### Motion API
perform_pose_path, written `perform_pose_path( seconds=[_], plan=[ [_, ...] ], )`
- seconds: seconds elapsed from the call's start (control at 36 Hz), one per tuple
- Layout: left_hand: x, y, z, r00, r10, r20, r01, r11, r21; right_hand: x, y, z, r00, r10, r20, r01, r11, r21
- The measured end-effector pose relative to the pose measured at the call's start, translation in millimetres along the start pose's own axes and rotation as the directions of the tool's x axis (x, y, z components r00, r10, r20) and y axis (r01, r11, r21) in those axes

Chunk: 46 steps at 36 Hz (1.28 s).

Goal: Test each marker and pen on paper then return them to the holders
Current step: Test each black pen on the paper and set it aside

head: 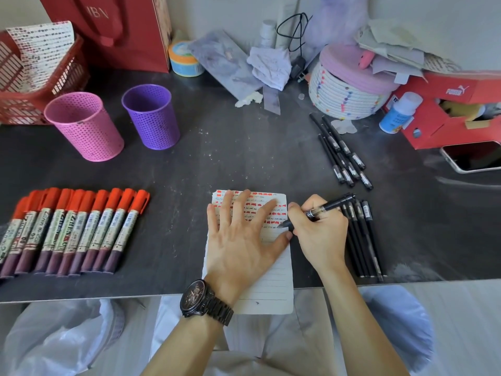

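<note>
On the dark table (pixel 189 169) the pink holder (pixel 84 126) and purple holder (pixel 151 116) stand without pens, and the red markers (pixel 73 229) lie in a row at left. The lined paper (pixel 271 283) is pinned by the left hand (pixel 241 240), fingers flat and spread. The right hand (pixel 320 234) pinches a black pen (pixel 322 208), tip on the sheet: pen testing is under way. Judging by this, next comes capping it and laying it among the black pens (pixel 363 240) beside the paper
</note>
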<state>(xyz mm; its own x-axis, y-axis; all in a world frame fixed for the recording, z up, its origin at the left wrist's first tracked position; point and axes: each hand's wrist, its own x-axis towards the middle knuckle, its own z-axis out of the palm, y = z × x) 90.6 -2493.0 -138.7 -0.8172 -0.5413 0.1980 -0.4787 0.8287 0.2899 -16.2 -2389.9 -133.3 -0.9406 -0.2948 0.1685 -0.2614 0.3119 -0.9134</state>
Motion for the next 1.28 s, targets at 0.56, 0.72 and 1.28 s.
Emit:
perform_pose_path(
  seconds=[0.56,0.72,1.28],
  plan=[
    [0,1,-3,0.999,-0.014,0.043,0.015,1.000,-0.006,-1,-6,-1,1.000,-0.012,-0.018,0.012,1.000,-0.017],
    [0,0,-3,0.999,-0.016,0.051,0.016,1.000,-0.006,0,-7,-1,1.000,-0.016,-0.016,0.016,0.999,-0.031],
    [0,-1,-5,0.999,-0.004,0.054,0.004,1.000,-0.001,13,-53,-37,0.929,0.366,0.045,-0.259,0.560,0.787]
  ],
)
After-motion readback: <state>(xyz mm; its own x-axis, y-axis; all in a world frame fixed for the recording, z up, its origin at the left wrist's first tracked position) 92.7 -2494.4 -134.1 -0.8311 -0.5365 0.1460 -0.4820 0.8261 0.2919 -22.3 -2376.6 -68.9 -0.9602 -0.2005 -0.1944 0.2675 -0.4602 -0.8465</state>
